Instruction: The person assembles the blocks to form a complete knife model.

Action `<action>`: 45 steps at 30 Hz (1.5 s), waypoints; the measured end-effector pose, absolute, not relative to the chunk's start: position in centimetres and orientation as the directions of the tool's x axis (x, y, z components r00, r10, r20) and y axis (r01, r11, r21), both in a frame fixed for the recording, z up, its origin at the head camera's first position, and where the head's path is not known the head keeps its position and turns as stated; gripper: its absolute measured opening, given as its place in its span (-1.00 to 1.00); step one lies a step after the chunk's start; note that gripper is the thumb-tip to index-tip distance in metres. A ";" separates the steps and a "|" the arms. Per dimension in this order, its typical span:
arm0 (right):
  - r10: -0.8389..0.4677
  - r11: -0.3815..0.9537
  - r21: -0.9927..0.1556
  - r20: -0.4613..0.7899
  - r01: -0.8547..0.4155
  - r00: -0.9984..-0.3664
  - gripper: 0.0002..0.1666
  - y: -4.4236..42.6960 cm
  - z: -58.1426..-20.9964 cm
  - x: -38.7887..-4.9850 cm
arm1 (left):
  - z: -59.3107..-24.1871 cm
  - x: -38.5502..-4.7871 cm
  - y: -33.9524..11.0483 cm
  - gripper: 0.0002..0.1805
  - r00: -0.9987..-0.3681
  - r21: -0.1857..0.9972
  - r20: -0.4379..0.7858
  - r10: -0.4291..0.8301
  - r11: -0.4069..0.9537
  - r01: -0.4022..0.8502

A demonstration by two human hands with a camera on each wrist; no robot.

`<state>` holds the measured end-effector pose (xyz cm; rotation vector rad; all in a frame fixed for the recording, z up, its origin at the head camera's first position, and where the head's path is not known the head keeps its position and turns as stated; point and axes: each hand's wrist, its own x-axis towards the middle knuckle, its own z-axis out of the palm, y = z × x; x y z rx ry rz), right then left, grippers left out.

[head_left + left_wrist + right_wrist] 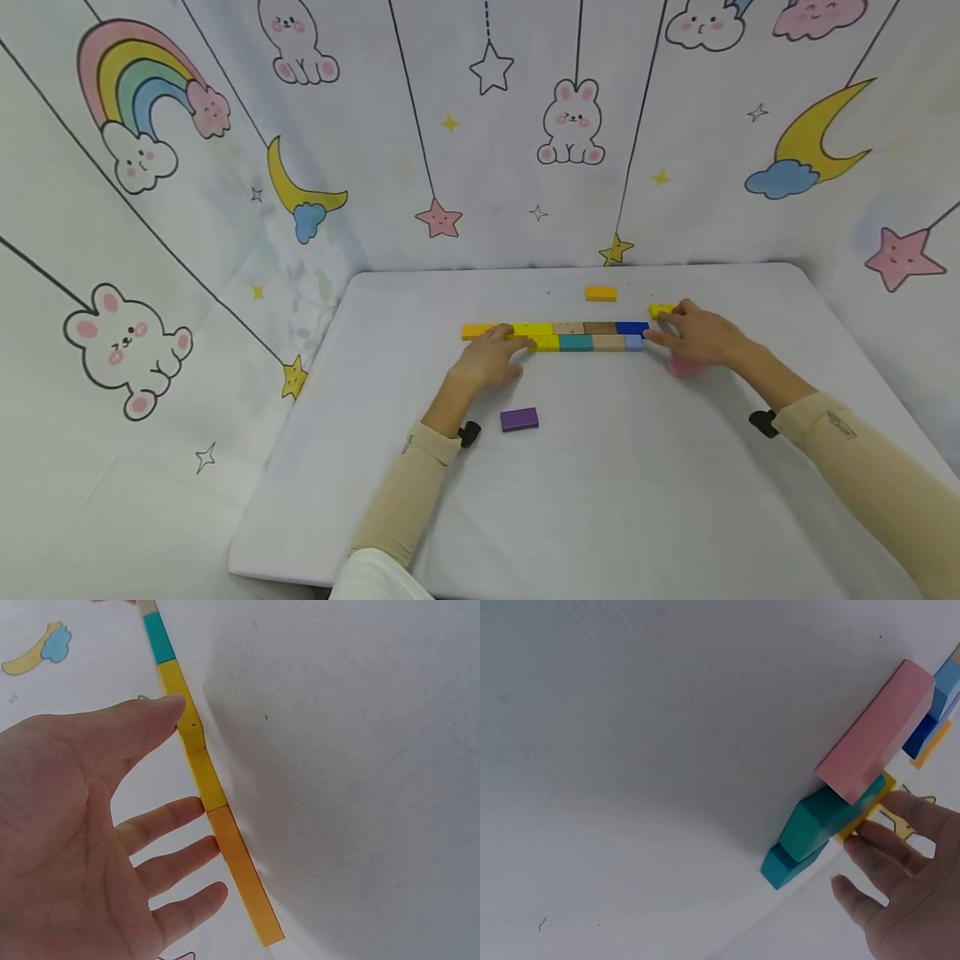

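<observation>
Two rows of coloured blocks point(576, 342) lie side by side across the table. My left hand point(487, 362) is at their left end, thumb on a yellow block point(193, 724) and fingers loosely extended beside an orange block point(244, 877). My right hand point(701, 333) hovers at the right end, near the dark blue block point(632, 327) and light blue block point(633, 342). Its fingers are relaxed around a separate yellow block point(660, 311), seemingly touching it. Close to that hand are a pink block point(877, 731) and two teal blocks point(810, 825), mostly hidden in the head view.
A lone orange-yellow block point(601, 293) lies behind the rows. Nearer to me sits a purple block point(519, 419). The white-covered table point(600, 500) meets a patterned cloth backdrop point(495, 167) at its back and sides.
</observation>
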<state>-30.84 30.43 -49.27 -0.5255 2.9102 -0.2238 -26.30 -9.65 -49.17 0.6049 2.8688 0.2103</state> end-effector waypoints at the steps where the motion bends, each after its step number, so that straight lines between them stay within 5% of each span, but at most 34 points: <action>1: -0.360 0.926 -0.178 -0.140 -0.334 -0.922 0.01 30.5 -49.3 -30.8 | -49.2 -26.3 -9.7 -0.42 -0.896 0.179 -0.167 0.411 0.907 0.382; 45: -0.455 0.882 -0.096 0.082 -0.462 -0.886 -0.21 30.1 -49.9 -23.4 | -48.4 -25.9 -9.7 -0.44 -0.886 0.213 -0.159 0.436 0.891 0.401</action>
